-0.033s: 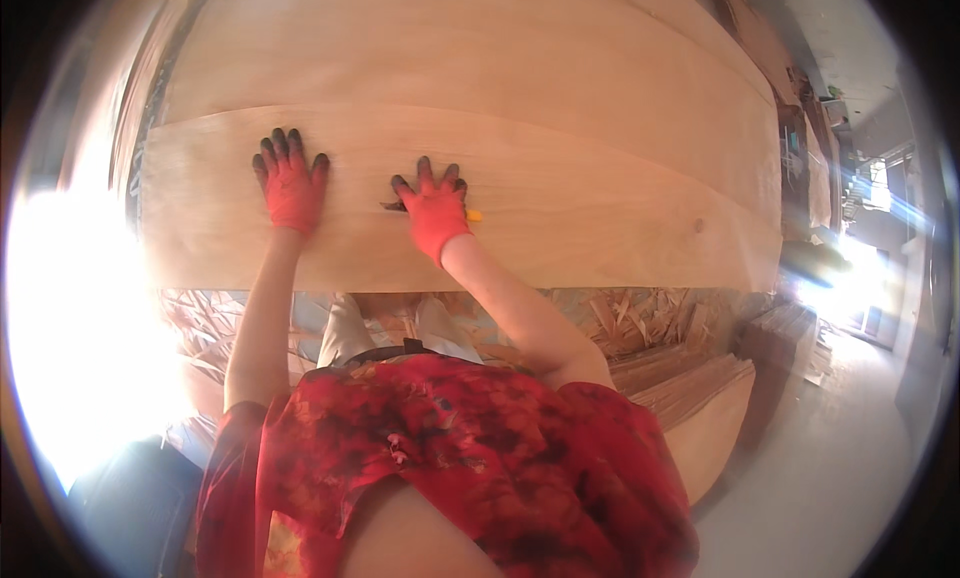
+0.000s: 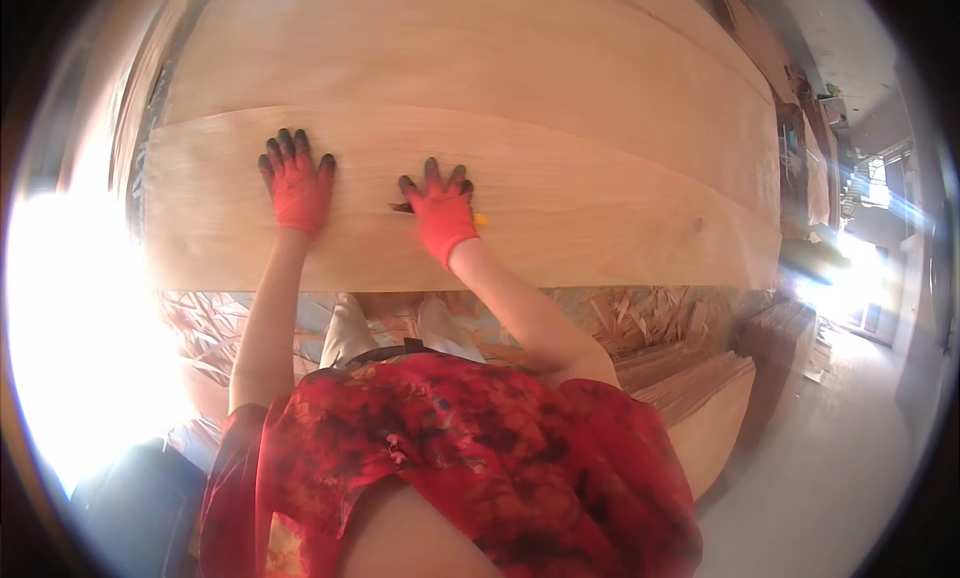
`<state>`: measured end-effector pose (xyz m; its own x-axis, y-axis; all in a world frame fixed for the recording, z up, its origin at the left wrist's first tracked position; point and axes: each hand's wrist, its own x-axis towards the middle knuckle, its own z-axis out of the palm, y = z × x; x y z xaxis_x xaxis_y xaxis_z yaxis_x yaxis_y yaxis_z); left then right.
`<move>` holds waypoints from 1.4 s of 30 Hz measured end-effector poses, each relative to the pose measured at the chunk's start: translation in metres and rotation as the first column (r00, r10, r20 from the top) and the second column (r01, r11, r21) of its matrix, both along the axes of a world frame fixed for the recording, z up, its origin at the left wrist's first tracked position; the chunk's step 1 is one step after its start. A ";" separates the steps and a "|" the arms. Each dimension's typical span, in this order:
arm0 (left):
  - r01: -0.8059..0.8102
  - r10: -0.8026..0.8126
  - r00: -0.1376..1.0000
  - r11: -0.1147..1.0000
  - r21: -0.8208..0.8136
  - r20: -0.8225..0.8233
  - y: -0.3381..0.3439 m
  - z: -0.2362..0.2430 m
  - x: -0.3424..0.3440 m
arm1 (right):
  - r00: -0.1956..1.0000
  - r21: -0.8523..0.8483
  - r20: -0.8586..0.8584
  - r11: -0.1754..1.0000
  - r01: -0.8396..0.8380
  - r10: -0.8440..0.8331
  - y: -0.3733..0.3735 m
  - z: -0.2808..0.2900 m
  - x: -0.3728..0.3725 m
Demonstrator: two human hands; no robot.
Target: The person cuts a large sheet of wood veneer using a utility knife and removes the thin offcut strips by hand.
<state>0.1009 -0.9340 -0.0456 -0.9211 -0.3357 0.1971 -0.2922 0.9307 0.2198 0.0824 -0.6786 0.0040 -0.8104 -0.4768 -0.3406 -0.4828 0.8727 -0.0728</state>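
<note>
A wide sheet of pale plywood veneer [image 2: 600, 218] lies before me, with a curved seam or edge across it. My left hand [image 2: 300, 188], in a red glove with dark fingertips, lies flat on it with fingers spread. To its right my right hand [image 2: 442, 213], gloved alike, also rests on the sheet with fingers spread. Under it lies a tool with a yellow end [image 2: 480, 220] and a dark part sticking out near the thumb; most of it is hidden.
Wood scraps [image 2: 650, 318] cover the area below the sheet's near edge. Stacked boards [image 2: 680, 388] stand at lower right, beside a walkway [image 2: 850, 428] running along the right. Bright glare fills the left. A dark object [image 2: 130, 498] sits at lower left.
Both hands have shifted slightly to the right, and the tool under my right hand has shifted with it.
</note>
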 end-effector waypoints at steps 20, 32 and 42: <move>-0.127 0.139 0.990 0.965 0.231 -0.035 -0.166 0.019 0.126 | 0.990 -0.056 0.143 0.998 0.003 0.005 0.016 0.006 -0.006; -0.099 0.176 0.962 0.937 0.336 -0.208 -0.165 0.008 0.132 | 0.785 -0.440 0.619 0.822 0.362 -0.014 -0.228 0.077 0.013; -0.415 0.519 0.823 0.827 0.378 -0.231 -0.206 0.030 0.195 | 0.823 -0.403 0.567 0.873 0.272 0.005 -0.232 -0.003 0.008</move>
<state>0.2956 -1.1402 -0.0159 -0.5425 -0.7979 0.2626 -0.5419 0.5713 0.6164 0.0904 -0.9104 0.0012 -0.6276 -0.5866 -0.5120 -0.1235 0.7243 -0.6784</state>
